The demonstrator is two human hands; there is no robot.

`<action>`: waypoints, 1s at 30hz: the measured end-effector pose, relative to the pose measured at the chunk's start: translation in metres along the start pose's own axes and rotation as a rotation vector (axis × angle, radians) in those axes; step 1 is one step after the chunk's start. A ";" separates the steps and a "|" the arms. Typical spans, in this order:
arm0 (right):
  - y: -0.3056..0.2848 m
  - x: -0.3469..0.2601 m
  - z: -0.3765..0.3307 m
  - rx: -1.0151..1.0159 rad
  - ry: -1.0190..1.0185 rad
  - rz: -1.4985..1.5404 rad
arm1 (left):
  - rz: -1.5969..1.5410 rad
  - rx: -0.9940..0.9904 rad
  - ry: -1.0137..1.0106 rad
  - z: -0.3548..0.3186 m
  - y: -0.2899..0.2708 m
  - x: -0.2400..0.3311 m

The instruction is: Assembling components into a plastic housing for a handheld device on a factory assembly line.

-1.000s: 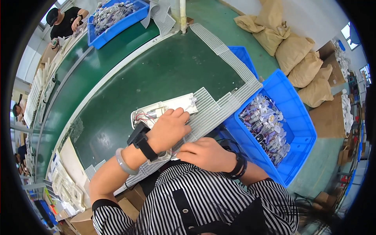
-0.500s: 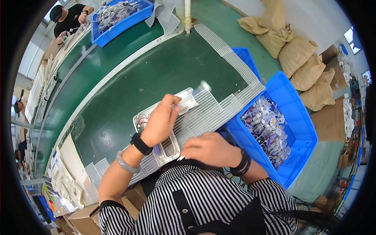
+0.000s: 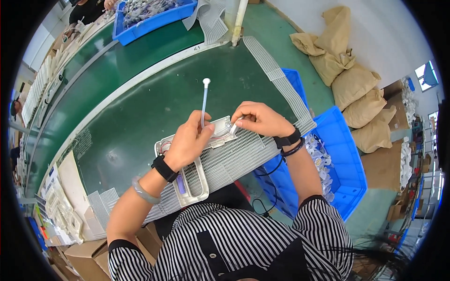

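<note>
My left hand (image 3: 190,140) is closed around a thin translucent tube (image 3: 205,103) with a round white end, which points away from me. Under that hand lies a white plastic housing (image 3: 200,189) with a frame-like opening at its near end; red wires (image 3: 165,146) and a purple part (image 3: 181,184) show inside it. At the housing's far right end, my right hand (image 3: 262,121) pinches a small white piece (image 3: 236,126), its fingertips close to the housing. The left fingers hide the housing's middle.
Perforated light matting (image 3: 243,154) covers the near edge of the green worktop (image 3: 140,112). To the right stands a blue bin (image 3: 349,161) of white and purple parts. Another blue bin (image 3: 154,21) sits at the far left, by a co-worker. Brown sacks (image 3: 354,84) line the wall.
My right hand has moved up and away from my body to the housing's far right end. The white-tipped tube, blurred before, now points away from me in my left hand. The view has shifted slightly.
</note>
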State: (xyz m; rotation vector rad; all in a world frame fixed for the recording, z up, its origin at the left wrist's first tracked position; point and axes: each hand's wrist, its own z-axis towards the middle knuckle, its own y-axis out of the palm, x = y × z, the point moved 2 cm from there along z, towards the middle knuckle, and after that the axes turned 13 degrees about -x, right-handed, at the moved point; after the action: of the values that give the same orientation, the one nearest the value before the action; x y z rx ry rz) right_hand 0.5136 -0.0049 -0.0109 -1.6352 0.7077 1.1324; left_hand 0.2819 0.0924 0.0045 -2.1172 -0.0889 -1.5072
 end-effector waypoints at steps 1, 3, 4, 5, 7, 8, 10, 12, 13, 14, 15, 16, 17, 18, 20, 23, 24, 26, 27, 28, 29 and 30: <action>0.002 -0.004 0.003 -0.018 0.009 -0.068 | -0.008 0.006 -0.007 0.000 0.000 0.002; 0.013 -0.005 0.006 0.034 -0.002 -0.064 | 0.228 0.014 -0.020 0.002 0.001 0.007; 0.018 -0.007 0.006 0.098 -0.016 -0.062 | 0.222 0.018 -0.026 0.004 0.002 0.007; 0.019 -0.009 0.006 0.127 0.006 -0.095 | 0.279 0.001 -0.067 0.007 0.003 0.007; 0.026 -0.006 0.005 0.187 0.114 -0.148 | 0.330 -0.018 -0.107 0.012 0.006 0.010; 0.028 -0.006 0.003 0.254 0.221 -0.204 | 0.377 -0.032 -0.137 0.015 0.009 0.012; 0.034 -0.014 0.002 0.241 0.329 -0.233 | 0.420 -0.045 -0.167 0.018 0.015 0.015; 0.042 -0.013 0.001 0.227 0.432 -0.263 | 0.546 -0.041 -0.226 0.020 0.021 0.017; 0.047 -0.010 -0.001 0.296 0.335 -0.300 | 0.545 -0.042 -0.225 0.020 0.025 0.019; 0.051 -0.010 -0.002 0.364 0.236 -0.336 | 0.627 -0.018 -0.205 0.018 0.028 0.022; 0.053 -0.011 -0.004 0.347 0.123 -0.387 | 0.709 0.006 -0.185 0.017 0.031 0.024; 0.054 -0.013 -0.005 0.349 0.124 -0.388 | 0.709 0.005 -0.183 0.016 0.032 0.025; 0.055 -0.015 -0.005 0.318 0.109 -0.343 | 0.709 0.040 -0.113 0.016 0.032 0.026; 0.056 -0.016 -0.006 0.288 0.093 -0.297 | 0.708 0.074 -0.044 0.015 0.032 0.026; 0.052 -0.022 -0.006 0.268 0.093 -0.251 | 0.643 0.115 -0.010 0.013 0.028 0.013; 0.044 -0.017 -0.009 0.252 0.115 -0.096 | 0.508 0.188 0.037 0.011 0.028 0.006; 0.041 -0.011 -0.010 0.257 0.136 0.011 | 0.440 0.221 0.050 0.010 0.027 0.005; 0.033 -0.008 -0.011 0.240 0.101 0.096 | 0.419 0.235 0.074 0.009 0.027 0.007; 0.030 -0.010 -0.013 0.201 0.090 0.089 | 0.399 0.250 0.101 0.009 0.026 0.008; 0.028 -0.013 -0.013 0.164 0.078 0.084 | 0.399 0.247 0.097 0.010 0.026 0.007; 0.029 -0.014 -0.011 0.162 0.064 0.103 | 0.336 0.233 0.064 0.011 0.027 0.006; 0.030 -0.015 -0.010 0.161 0.065 0.108 | 0.272 0.220 0.030 0.011 0.027 0.004</action>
State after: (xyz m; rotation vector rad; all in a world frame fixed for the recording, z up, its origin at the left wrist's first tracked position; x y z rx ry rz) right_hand 0.4857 -0.0251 -0.0080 -1.5180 0.9154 1.0725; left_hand 0.3026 0.0730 -0.0051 -1.8487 0.0421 -1.3053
